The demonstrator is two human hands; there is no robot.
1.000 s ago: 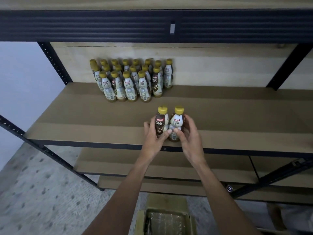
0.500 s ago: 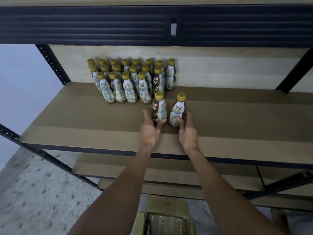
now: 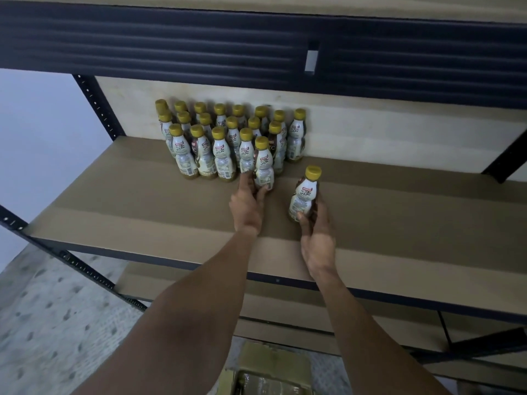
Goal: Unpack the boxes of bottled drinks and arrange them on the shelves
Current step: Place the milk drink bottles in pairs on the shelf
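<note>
On the shelf (image 3: 399, 223), each hand's grip is clamped on one bottle: left hand (image 3: 246, 208), right hand (image 3: 316, 240).

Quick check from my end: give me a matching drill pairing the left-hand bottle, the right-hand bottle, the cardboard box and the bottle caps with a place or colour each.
Column one:
1. bottle in the left hand
2. bottle in the right hand
3. cardboard box
4. bottle caps

Column two:
A. on the floor below the shelves
B. yellow
C. pressed against the front row of the group
D. apart from the group, to its right

Pairs: 1-C, 2-D, 3-A, 4-B
</note>
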